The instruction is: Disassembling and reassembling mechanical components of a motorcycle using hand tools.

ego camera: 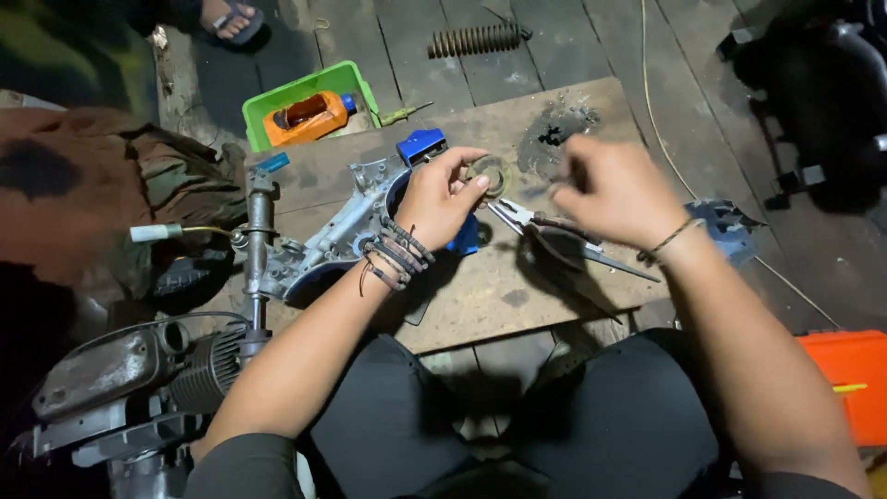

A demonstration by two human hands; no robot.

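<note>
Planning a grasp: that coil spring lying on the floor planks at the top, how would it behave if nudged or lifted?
The coil spring is a long cylinder lying flat, so a sideways push would probably roll it across the floor planks. Its thick, closely wound metal coils suggest it stays stiff and feels fairly heavy. The ridged surface likely grips well.

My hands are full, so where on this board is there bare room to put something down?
Free: the board's near edge, between the pliers and your knees, and its far strip beside the scorched hole. Crowded: the left side, around the metal casing under the left hand.
</note>
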